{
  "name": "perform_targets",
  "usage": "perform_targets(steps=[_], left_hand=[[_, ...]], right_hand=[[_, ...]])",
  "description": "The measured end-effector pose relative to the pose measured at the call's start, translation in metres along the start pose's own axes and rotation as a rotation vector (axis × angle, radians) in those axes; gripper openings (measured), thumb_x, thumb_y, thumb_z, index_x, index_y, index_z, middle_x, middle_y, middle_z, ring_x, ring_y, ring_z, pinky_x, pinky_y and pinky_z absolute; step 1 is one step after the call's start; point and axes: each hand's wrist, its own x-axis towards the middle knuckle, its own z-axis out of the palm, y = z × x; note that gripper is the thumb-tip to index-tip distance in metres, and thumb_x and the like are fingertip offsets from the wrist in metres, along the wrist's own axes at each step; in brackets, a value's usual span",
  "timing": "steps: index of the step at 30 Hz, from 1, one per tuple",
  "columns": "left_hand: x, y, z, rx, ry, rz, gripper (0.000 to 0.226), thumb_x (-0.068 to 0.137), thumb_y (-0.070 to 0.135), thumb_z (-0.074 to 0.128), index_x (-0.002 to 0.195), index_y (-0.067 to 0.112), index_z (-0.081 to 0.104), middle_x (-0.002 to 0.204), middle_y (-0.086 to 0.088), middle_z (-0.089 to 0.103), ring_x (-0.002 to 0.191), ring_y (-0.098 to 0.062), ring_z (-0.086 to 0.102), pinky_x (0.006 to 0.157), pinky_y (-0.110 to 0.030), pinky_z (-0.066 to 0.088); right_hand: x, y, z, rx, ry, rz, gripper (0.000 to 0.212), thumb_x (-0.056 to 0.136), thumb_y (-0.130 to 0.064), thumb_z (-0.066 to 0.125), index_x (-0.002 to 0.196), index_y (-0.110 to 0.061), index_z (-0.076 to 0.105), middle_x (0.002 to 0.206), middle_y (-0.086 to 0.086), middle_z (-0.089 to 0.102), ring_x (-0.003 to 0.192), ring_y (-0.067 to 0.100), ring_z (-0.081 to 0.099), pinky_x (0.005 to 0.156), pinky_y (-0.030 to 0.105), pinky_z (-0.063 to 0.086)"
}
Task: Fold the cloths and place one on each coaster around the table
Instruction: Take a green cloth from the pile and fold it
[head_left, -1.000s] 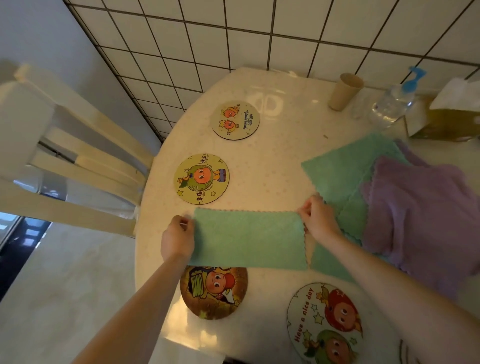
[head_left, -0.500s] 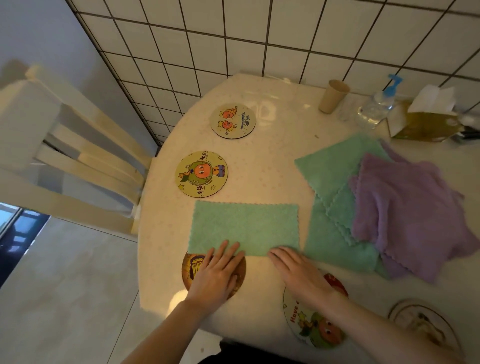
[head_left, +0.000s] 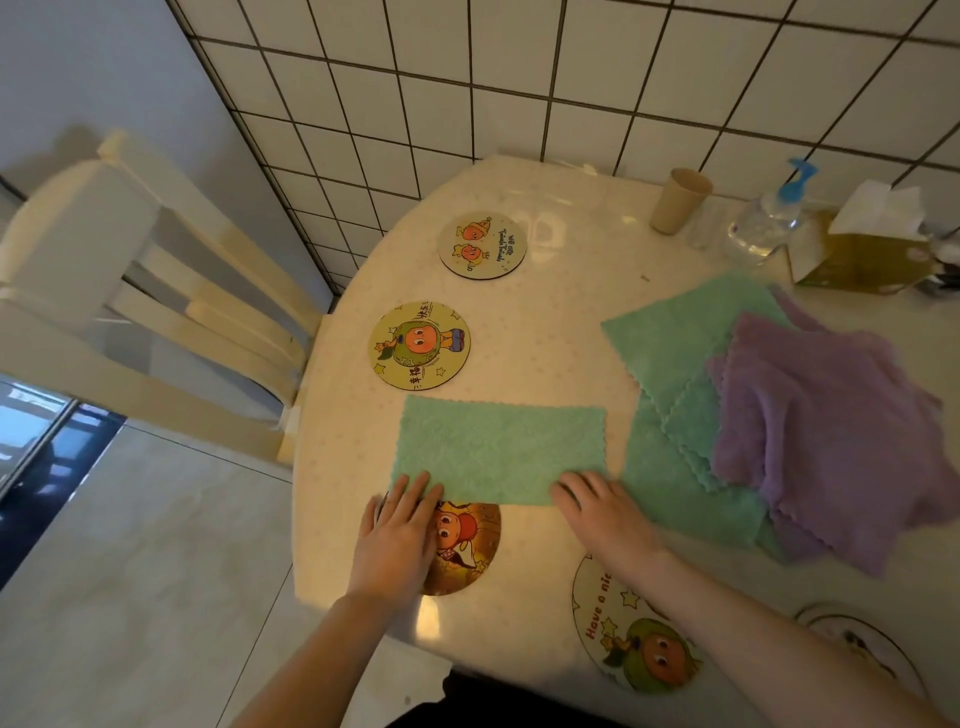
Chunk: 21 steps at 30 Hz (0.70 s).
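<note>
Both hands lie open and flat, left hand (head_left: 397, 530) and right hand (head_left: 597, 506) pressing the near edge of the cloth (head_left: 498, 449). Soft, light, limp; best pinched at its corners.

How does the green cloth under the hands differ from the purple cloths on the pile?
The green cloth is folded into a flat, smooth rectangle; the purple cloths lie spread out, rumpled and stacked. The green cloth lies alone near the table edge, both hands on its near edge; the purple cloths rest on other green cloths, untouched. Both have wavy edges and a fluffy surface.
</note>
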Motion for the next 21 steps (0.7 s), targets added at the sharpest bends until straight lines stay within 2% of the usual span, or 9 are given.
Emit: perform_targets(steps=[2,5,7,9,11,13,17,19,21], left_hand=[[0.002,0.007,-0.003,0.004,0.000,-0.021,0.048,0.092,0.035,0.048,0.139,0.027,0.047,0.150,0.002,0.041,0.140,-0.025,0.035,0.111,-0.047,0.028],[0.007,0.020,-0.007,-0.006,-0.018,-0.078,0.052,0.093,0.034,0.051,0.144,0.026,0.039,0.155,0.002,0.031,0.145,-0.025,0.022,0.116,-0.047,0.016],[0.008,0.030,-0.011,0.001,0.012,-0.085,0.055,0.087,0.033,0.060,0.140,0.023,0.046,0.149,-0.001,0.041,0.141,-0.029,0.032,0.113,-0.050,0.026],[0.008,0.044,-0.007,0.003,0.049,0.010,0.063,0.079,0.031,0.065,0.139,0.021,0.047,0.144,-0.003,0.049,0.135,-0.031,0.043,0.107,-0.050,0.036],[0.007,0.062,-0.001,-0.035,0.062,0.158,0.068,0.080,0.034,0.059,0.144,0.024,0.039,0.146,-0.001,0.046,0.135,-0.028,0.042,0.107,-0.047,0.036],[0.005,0.079,0.002,-0.076,0.062,0.262,0.067,0.083,0.039,0.055,0.146,0.026,0.035,0.145,0.002,0.047,0.135,-0.024,0.043,0.107,-0.044,0.038],[0.001,0.084,0.009,0.002,0.025,0.427,0.055,0.075,0.044,0.042,0.123,0.026,0.064,0.124,0.006,0.065,0.116,-0.019,0.061,0.092,-0.035,0.051],[-0.002,0.074,0.015,0.045,0.063,0.508,0.052,0.076,0.042,0.038,0.115,0.026,0.069,0.122,0.006,0.067,0.116,-0.018,0.062,0.091,-0.035,0.052],[-0.008,0.062,0.017,0.062,0.089,0.574,0.050,0.079,0.042,0.039,0.117,0.026,0.067,0.126,0.006,0.064,0.120,-0.019,0.059,0.095,-0.036,0.051]], right_hand=[[0.006,-0.002,-0.004,0.003,0.008,-0.012,0.068,0.065,0.006,0.062,0.129,-0.008,0.043,0.132,0.009,0.043,0.120,0.030,0.041,0.094,0.041,0.041],[0.012,-0.002,-0.010,-0.010,0.028,-0.009,0.060,0.068,0.009,0.059,0.124,-0.009,0.044,0.128,0.009,0.045,0.115,0.029,0.041,0.091,0.040,0.041],[0.010,0.000,-0.017,0.006,0.040,-0.012,0.055,0.070,0.010,0.058,0.121,-0.008,0.047,0.123,0.008,0.048,0.113,0.028,0.044,0.090,0.039,0.042],[0.003,-0.001,-0.023,0.014,0.077,-0.036,0.050,0.065,0.010,0.065,0.109,-0.010,0.056,0.109,0.004,0.057,0.101,0.024,0.053,0.081,0.036,0.048],[-0.010,-0.005,-0.024,0.037,0.132,-0.078,0.044,0.058,0.006,0.071,0.095,-0.015,0.059,0.092,-0.002,0.060,0.084,0.019,0.057,0.068,0.031,0.051],[-0.027,-0.016,-0.022,0.092,0.161,-0.143,0.032,0.064,-0.003,0.068,0.090,-0.019,0.059,0.085,-0.005,0.059,0.078,0.016,0.056,0.063,0.028,0.049],[-0.052,-0.034,-0.027,0.186,0.141,-0.264,0.007,0.082,-0.023,0.049,0.084,-0.024,0.055,0.079,-0.009,0.057,0.072,0.010,0.055,0.060,0.023,0.045],[-0.052,-0.027,-0.026,0.262,0.100,-0.273,0.013,0.089,-0.019,0.046,0.093,-0.021,0.058,0.087,-0.006,0.060,0.078,0.010,0.056,0.065,0.022,0.046],[-0.045,-0.015,-0.023,0.229,0.111,-0.300,0.037,0.078,0.001,0.055,0.110,-0.015,0.060,0.106,0.000,0.062,0.097,0.015,0.059,0.080,0.027,0.052]])
